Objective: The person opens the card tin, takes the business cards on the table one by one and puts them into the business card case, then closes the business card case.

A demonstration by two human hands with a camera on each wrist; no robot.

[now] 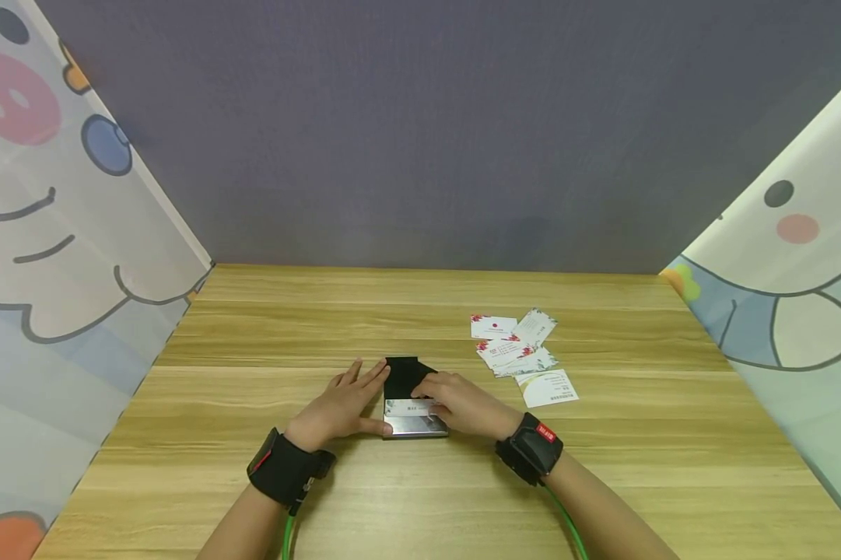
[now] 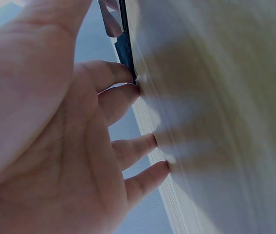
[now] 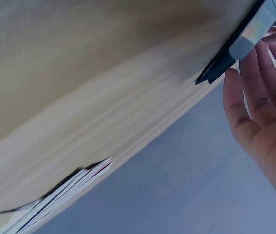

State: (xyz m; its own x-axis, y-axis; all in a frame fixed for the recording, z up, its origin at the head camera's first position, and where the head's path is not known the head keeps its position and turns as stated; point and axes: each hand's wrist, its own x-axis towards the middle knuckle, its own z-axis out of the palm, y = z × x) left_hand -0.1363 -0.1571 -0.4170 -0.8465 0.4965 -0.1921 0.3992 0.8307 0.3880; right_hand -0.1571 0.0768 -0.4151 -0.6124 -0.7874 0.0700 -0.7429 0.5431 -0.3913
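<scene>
A silver card case [image 1: 420,425] with a black inner flap [image 1: 401,377] lies unfolded on the table between both hands. One white business card [image 1: 404,407] lies across its silver half. My right hand [image 1: 462,402] pinches this card near its right end, thumb over it and fingers curled at its upper edge. My left hand [image 1: 339,404] rests along the case's left side with fingers spread, thumb at the lower left edge and two fingertips at the black flap. In the left wrist view, the other fingertips [image 2: 163,166] touch the tabletop.
Several printed business cards [image 1: 507,354] lie overlapping to the right of the case, with one card [image 1: 546,388] nearest the right wrist. A grey panel [image 1: 434,155] stands behind the wooden table [image 1: 252,327]. Green cables [image 1: 567,521] run from the wrist bands.
</scene>
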